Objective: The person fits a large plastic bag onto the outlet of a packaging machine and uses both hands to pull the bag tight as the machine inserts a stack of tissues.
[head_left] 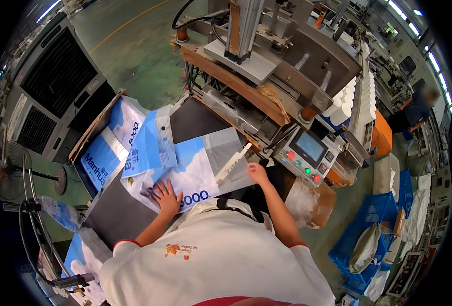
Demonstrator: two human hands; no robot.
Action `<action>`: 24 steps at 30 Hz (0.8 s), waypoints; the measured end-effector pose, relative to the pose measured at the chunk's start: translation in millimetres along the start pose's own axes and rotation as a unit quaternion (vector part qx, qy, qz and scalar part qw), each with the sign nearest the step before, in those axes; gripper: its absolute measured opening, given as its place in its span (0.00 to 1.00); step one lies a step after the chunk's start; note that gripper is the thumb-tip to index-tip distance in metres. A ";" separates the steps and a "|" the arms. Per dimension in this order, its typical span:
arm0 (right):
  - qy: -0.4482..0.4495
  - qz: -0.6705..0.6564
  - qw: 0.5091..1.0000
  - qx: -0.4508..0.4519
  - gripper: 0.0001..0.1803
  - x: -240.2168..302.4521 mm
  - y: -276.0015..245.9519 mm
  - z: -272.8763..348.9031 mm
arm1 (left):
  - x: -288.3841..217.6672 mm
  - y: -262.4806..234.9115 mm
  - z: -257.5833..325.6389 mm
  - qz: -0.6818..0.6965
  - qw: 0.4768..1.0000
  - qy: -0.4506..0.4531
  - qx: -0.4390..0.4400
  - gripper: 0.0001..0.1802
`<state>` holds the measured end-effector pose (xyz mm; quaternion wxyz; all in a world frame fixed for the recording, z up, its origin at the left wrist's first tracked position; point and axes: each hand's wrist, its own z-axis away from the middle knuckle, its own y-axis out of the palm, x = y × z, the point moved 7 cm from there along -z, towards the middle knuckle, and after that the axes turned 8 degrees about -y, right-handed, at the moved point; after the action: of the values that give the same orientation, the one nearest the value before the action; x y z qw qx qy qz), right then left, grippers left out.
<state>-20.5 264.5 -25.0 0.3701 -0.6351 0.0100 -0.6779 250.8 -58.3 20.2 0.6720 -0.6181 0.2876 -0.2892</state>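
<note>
A blue-and-white printed plastic bag (188, 166) lies across the dark work table in front of me, its right end a clear film section. My left hand (166, 198) presses flat on the bag's near side, fingers spread. At the clear end, my right hand (258, 175) has its thumb and fingers closed on the film edge. Beside those fingers a pale, notched strip (233, 163) lies slanting on or under the film. The bag's left part is folded up, forming a raised blue flap (153, 140).
More printed bags (102, 158) fill an open carton left of the table (126, 196). Beyond stands a press machine (241, 66); its control panel (307, 153) is to the right. An air cooler (52, 86) and a fan (14, 158) stand left, blue crates (361, 250) right. Another person (417, 109) stands far right.
</note>
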 end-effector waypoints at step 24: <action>0.327 -0.507 0.786 -0.139 0.18 -160.3 -140.7 194.2 | -22.4 15.5 -35.9 0.007 0.994 -0.091 -0.068 0.38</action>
<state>66.4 537.7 -56.3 -0.1440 -0.3337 -0.0991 -0.9263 209.6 -64.4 2.9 0.6540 -0.6839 0.2485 -0.2071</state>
